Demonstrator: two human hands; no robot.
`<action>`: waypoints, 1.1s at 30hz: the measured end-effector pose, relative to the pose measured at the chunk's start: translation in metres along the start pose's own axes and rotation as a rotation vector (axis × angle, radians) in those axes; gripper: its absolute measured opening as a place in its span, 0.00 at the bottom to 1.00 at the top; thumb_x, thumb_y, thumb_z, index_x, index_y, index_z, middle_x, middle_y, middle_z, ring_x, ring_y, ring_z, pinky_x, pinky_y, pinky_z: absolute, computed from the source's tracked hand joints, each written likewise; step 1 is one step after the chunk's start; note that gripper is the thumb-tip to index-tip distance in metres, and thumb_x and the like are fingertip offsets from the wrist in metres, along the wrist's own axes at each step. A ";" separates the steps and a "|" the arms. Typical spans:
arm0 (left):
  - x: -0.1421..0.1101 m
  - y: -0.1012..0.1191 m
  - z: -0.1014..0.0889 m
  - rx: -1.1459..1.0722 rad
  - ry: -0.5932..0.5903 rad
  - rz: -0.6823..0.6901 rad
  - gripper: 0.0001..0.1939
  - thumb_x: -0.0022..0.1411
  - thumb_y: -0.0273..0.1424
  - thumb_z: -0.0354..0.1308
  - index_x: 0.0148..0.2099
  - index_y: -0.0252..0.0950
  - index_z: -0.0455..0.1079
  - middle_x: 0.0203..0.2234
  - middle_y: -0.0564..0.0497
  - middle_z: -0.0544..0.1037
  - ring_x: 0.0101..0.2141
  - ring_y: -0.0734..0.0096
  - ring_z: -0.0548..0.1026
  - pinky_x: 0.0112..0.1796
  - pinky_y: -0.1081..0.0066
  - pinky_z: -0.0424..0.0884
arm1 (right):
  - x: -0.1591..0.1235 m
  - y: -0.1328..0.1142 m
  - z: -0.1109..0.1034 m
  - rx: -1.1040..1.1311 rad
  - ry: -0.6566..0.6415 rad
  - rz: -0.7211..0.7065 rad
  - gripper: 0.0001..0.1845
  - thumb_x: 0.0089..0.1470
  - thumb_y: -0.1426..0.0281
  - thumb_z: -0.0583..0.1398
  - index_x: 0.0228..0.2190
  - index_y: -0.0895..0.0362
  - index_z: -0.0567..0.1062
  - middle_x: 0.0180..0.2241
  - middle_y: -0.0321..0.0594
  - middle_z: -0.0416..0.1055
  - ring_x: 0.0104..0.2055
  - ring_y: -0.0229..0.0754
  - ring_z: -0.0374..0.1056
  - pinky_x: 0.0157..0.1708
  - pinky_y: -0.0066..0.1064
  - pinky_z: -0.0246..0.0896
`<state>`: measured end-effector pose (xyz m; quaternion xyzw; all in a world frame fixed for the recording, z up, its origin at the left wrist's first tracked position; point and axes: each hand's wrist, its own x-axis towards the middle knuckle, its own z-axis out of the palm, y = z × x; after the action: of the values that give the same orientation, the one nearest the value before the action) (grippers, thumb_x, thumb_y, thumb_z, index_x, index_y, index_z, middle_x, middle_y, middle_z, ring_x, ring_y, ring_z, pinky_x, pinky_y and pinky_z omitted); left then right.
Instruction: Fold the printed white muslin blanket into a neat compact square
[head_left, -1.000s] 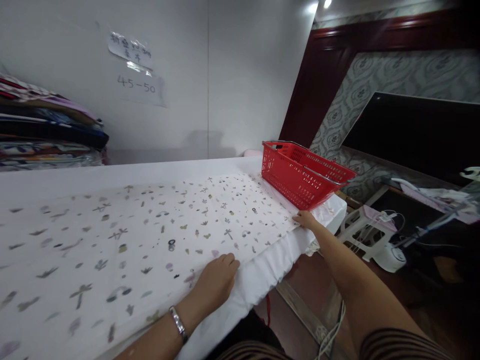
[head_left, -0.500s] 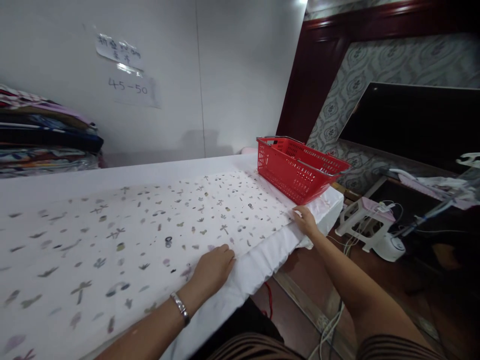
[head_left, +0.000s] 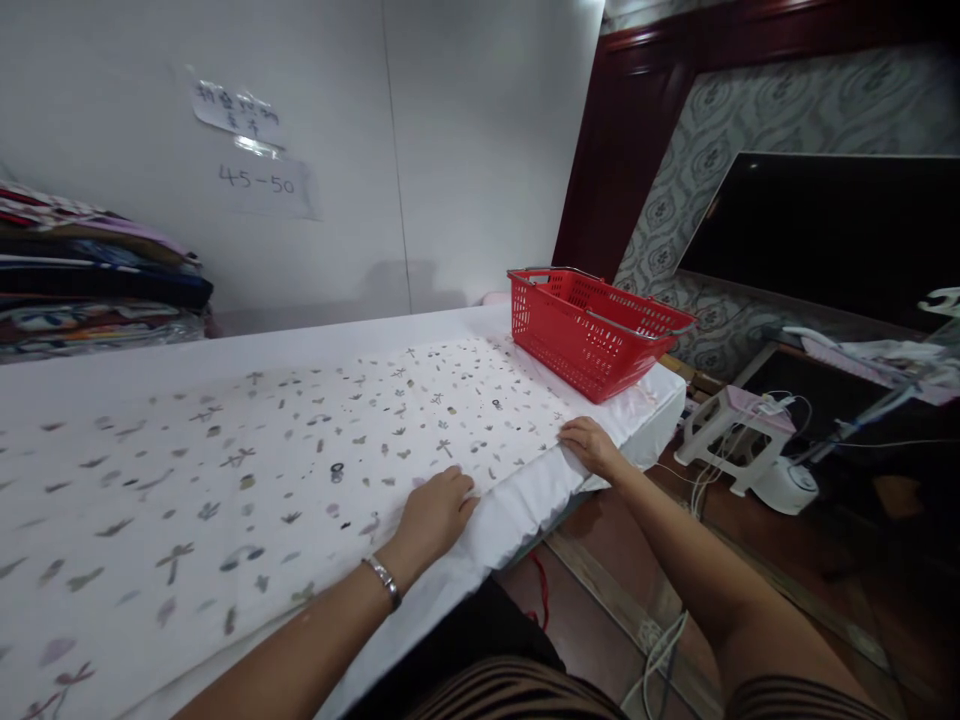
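A long white cloth (head_left: 300, 440) printed with small palm trees, rainbows and leaves lies spread flat over the white-covered table (head_left: 517, 515). My left hand (head_left: 435, 510), below a silver bracelet-like watch band on the wrist, rests at the cloth's near edge. Its fingers are bent together over the fabric, the thumb tucked at the edge. Farther right, my right hand (head_left: 590, 445) pinches that same edge near the cloth's right corner. The fingertips of both hands are partly hidden from view.
A red plastic basket (head_left: 592, 335) with metal handles stands on the table's right end. Folded fabrics (head_left: 97, 265) are piled at the far left. Handwritten paper signs (head_left: 259, 185) hang on the wall. Right of the table are a plastic stool (head_left: 739, 420) and loose cables (head_left: 664, 650).
My right hand has slid a little left along the near edge, away from the corner. My left hand has shifted slightly upward. The view has tilted a little.
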<state>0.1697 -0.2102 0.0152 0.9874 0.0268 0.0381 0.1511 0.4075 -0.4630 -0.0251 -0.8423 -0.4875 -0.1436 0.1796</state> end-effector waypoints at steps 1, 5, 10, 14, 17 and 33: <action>0.002 0.001 0.001 0.007 0.000 0.005 0.09 0.63 0.32 0.47 0.35 0.36 0.67 0.36 0.50 0.71 0.35 0.70 0.70 0.31 0.72 0.59 | 0.001 0.001 0.001 -0.001 0.032 -0.026 0.17 0.60 0.63 0.51 0.36 0.55 0.79 0.39 0.46 0.73 0.42 0.45 0.66 0.45 0.39 0.60; 0.007 0.003 0.003 0.012 0.004 0.001 0.12 0.64 0.30 0.45 0.31 0.36 0.67 0.33 0.51 0.72 0.32 0.71 0.70 0.30 0.71 0.60 | 0.005 0.002 0.002 -0.005 0.102 -0.071 0.14 0.59 0.67 0.53 0.34 0.55 0.78 0.36 0.45 0.74 0.39 0.44 0.66 0.41 0.38 0.63; 0.009 -0.003 0.001 0.180 0.114 0.039 0.11 0.64 0.26 0.44 0.34 0.35 0.67 0.33 0.48 0.71 0.33 0.67 0.70 0.31 0.69 0.61 | 0.011 -0.003 0.003 -0.064 0.157 -0.090 0.13 0.59 0.70 0.53 0.35 0.56 0.78 0.35 0.46 0.73 0.38 0.45 0.65 0.39 0.38 0.63; 0.006 -0.007 0.011 0.362 0.097 0.191 0.12 0.59 0.18 0.45 0.36 0.33 0.68 0.33 0.46 0.71 0.36 0.63 0.69 0.34 0.66 0.63 | 0.009 -0.006 0.005 -0.090 0.097 -0.161 0.12 0.58 0.72 0.53 0.33 0.56 0.78 0.34 0.45 0.74 0.37 0.45 0.65 0.39 0.37 0.63; 0.003 -0.006 0.021 0.384 0.058 0.229 0.12 0.59 0.17 0.45 0.37 0.34 0.68 0.35 0.45 0.71 0.37 0.61 0.69 0.35 0.64 0.64 | 0.008 -0.007 0.003 -0.105 0.053 -0.199 0.12 0.58 0.74 0.53 0.32 0.56 0.77 0.34 0.44 0.74 0.37 0.44 0.64 0.39 0.36 0.63; -0.001 0.006 0.013 0.316 -0.035 0.105 0.12 0.58 0.18 0.45 0.37 0.32 0.69 0.37 0.42 0.71 0.38 0.59 0.70 0.35 0.63 0.66 | 0.006 -0.002 -0.006 -0.248 -0.128 -0.178 0.14 0.56 0.76 0.52 0.42 0.57 0.74 0.40 0.45 0.72 0.41 0.44 0.65 0.40 0.34 0.58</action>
<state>0.1699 -0.2196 0.0049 0.9994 -0.0218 0.0240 -0.0081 0.4085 -0.4599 -0.0170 -0.8188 -0.5493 -0.1641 0.0296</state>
